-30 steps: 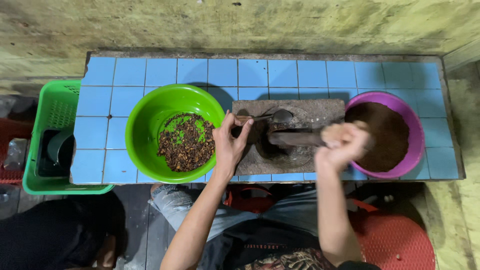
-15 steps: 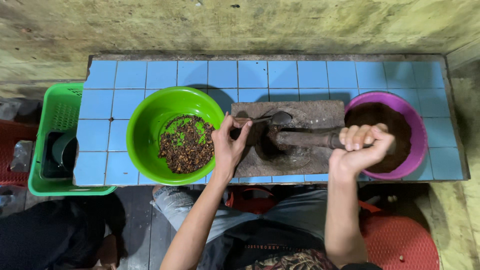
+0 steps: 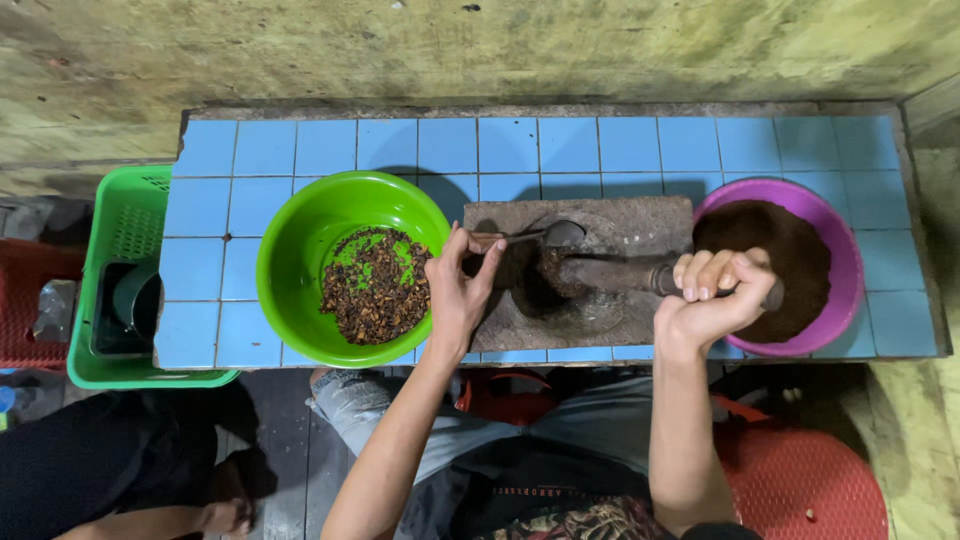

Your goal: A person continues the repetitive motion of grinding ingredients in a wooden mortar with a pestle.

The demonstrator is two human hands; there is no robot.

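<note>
Your right hand (image 3: 712, 295) is closed around the stone roller (image 3: 610, 275), hiding its end over the purple bowl (image 3: 845, 270). Your left hand (image 3: 462, 290) pinches a spoon (image 3: 545, 236) on the grinding stone (image 3: 600, 315). The green basket (image 3: 125, 215) holds something hard to make out beside the bench (image 3: 560, 145).

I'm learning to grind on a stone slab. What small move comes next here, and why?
Probably roll the stone roller leftward over the dark clump. The right hand grips the roller's end, the clump sits against its tip on the slab, and the left hand holds the spoon just above it.
</note>
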